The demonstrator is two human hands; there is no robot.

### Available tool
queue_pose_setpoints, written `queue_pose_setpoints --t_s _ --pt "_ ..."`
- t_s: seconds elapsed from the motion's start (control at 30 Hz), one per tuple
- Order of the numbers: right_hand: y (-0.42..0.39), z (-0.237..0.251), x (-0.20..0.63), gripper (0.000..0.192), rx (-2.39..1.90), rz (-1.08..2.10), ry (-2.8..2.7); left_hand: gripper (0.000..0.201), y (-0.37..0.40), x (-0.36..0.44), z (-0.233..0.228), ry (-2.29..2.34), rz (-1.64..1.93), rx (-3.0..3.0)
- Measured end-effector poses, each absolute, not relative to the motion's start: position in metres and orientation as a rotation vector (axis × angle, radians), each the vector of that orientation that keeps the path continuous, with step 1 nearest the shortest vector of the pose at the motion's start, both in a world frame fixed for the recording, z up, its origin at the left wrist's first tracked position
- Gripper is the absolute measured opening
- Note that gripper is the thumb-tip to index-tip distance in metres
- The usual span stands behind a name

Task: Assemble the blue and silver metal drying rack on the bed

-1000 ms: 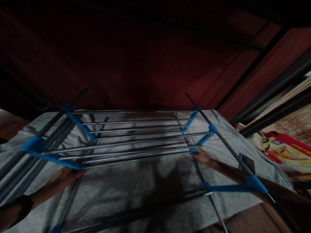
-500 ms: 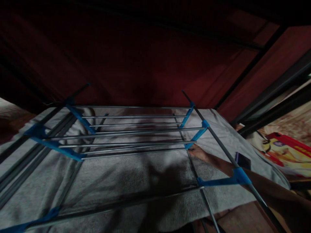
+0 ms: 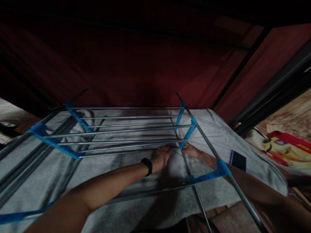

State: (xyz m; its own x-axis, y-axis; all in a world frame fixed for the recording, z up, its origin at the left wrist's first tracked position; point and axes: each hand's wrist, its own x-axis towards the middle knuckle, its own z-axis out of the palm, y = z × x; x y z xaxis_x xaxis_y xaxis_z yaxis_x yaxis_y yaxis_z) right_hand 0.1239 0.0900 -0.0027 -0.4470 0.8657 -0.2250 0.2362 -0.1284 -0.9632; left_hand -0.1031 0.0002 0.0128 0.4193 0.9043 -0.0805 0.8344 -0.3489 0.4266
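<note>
Seemingly light and stiff, the metal rack (image 3: 136,130) runs from the grey blanket's (image 3: 102,166) near edge, past the left hand (image 3: 160,158), curled at a slick-looking rod (image 3: 116,153), grip unclear, and the right hand (image 3: 191,151), pinching a blue bracket (image 3: 187,134), likely its surest hold, to the far edge

The head camera faces forward and down — near the metal rack (image 3: 121,131).

Left hand (image 3: 161,157) near right hand (image 3: 191,150)
</note>
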Motion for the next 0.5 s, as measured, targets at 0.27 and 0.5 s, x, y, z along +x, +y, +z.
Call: queue_pose_setpoints --t_s 0.27,0.5 --pt "0.102 -0.022 0.123 0.031 -1.354 1.567 -1.633 0.04 0.054 -0.087 -0.024 1.55 0.289 2.15" --pt "0.108 -0.041 0.123 0.025 -1.374 1.558 -1.579 0.042 0.067 -0.093 -0.033 1.461 0.348 2.079"
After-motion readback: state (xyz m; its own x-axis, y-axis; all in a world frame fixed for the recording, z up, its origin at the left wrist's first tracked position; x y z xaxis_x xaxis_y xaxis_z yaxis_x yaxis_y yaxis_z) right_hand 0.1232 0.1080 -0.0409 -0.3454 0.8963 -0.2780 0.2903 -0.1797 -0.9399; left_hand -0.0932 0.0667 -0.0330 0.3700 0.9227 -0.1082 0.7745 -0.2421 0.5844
